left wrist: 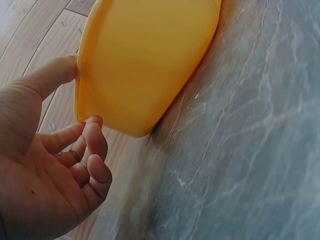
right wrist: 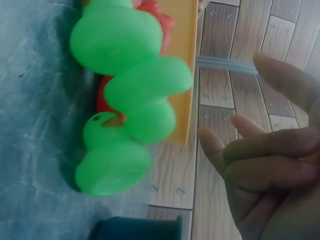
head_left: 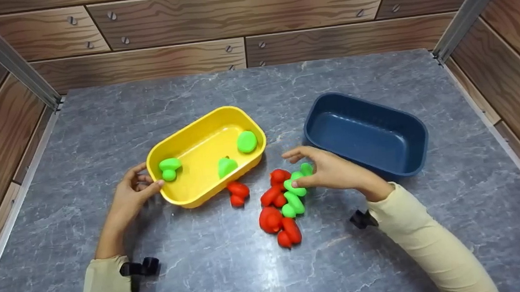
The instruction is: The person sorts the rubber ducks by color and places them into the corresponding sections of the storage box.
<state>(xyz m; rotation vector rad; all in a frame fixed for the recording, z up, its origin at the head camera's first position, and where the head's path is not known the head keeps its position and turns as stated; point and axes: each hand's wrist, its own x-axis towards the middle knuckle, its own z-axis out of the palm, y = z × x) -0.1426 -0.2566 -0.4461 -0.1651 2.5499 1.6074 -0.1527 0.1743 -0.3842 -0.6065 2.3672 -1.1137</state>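
Note:
In the head view my left hand (head_left: 128,194) holds the left end of a yellow tub (head_left: 199,198), thumb and index finger at its rim. The left wrist view shows the other fingers of that hand (left wrist: 60,150) curled below the tub's end (left wrist: 145,65). Inside the tub lie three green toy ducks, one (head_left: 247,142) at the right end. My right hand (head_left: 337,170) hovers over green ducks on the table, thumb and index apart, nothing held. A green duck (right wrist: 112,155) with an orange beak shows in the right wrist view beside other green ducks.
Several red toy ducks (head_left: 270,219) lie clustered against the green ones (head_left: 294,204). A lone red duck (head_left: 238,193) sits by the yellow tub's near side. At the right stands a dark blue tub (head_left: 364,134) with nothing in it. Wood-patterned walls (head_left: 232,10) enclose the grey marbled table.

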